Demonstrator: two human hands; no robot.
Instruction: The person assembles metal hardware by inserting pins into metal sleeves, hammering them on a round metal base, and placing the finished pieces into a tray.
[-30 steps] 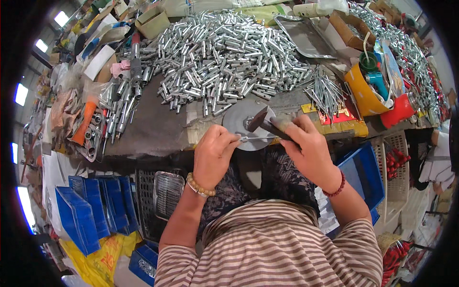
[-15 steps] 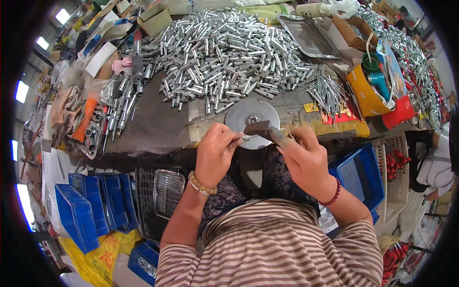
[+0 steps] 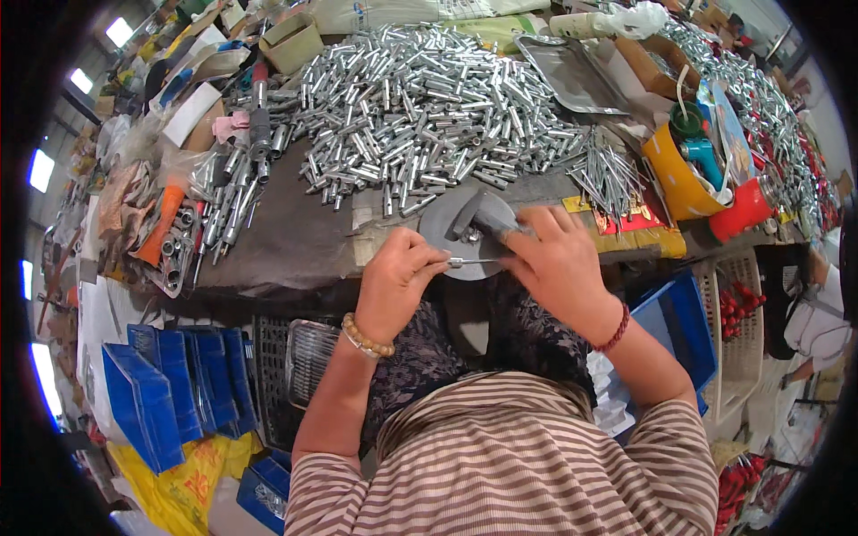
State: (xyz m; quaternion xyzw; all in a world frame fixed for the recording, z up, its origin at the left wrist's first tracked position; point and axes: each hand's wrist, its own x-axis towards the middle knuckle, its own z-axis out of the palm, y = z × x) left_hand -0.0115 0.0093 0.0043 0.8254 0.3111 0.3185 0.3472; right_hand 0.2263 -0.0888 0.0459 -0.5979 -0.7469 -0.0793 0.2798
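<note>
Silvery metal makes up the small tube (image 3: 457, 263) that the left hand (image 3: 393, 275) holds, its grip pinching one end between thumb and fingertips. It sits in front of the body, over the near part of a round grey disc (image 3: 435, 221) at the tabletop (image 3: 290, 234) edge, probably because that spot is easy for both hands to reach. From the tube a thin rod (image 3: 479, 261) runs level toward the right hand (image 3: 565, 268), whose fingertips come up to its far end; whether they press on it I cannot tell. Lining up the pieces this way seems meant to keep them straight and steady. The right hand also has a hammer (image 3: 466, 217), its grip curled about the handle (much of which the fingers hide), so the tool likely stays handy while the fingertips are busy. The hammer's head is over the disc, though contact is not clear. A big heap of tubes (image 3: 429, 121) spreads beyond the disc, and a bundle of rods (image 3: 609, 181) lies to the right, each presumably kept near the hand that picks from it.
</note>
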